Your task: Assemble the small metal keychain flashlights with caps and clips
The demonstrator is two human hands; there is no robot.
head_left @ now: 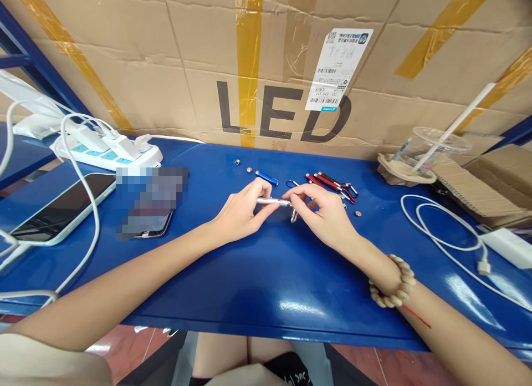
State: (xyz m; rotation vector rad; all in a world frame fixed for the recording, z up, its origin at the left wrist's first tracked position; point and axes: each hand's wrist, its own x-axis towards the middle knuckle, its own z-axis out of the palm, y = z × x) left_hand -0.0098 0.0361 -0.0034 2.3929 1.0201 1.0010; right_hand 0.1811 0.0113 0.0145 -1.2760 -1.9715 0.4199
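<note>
The left hand point(241, 211) pinches a silver tube point(267, 201) over the blue table point(249, 286); the right hand's point(326, 214) fingertips grip the tube's right end. Beyond the silver tube lies a blue tube point(266, 178); beyond it rightward, red tubes point(319, 182), with the right hand crowding their near side. Well left of it sits a power strip point(110, 157); well right, a coiled white cable point(436, 240). A carton point(187, 70) blocks the space behind it.
</note>
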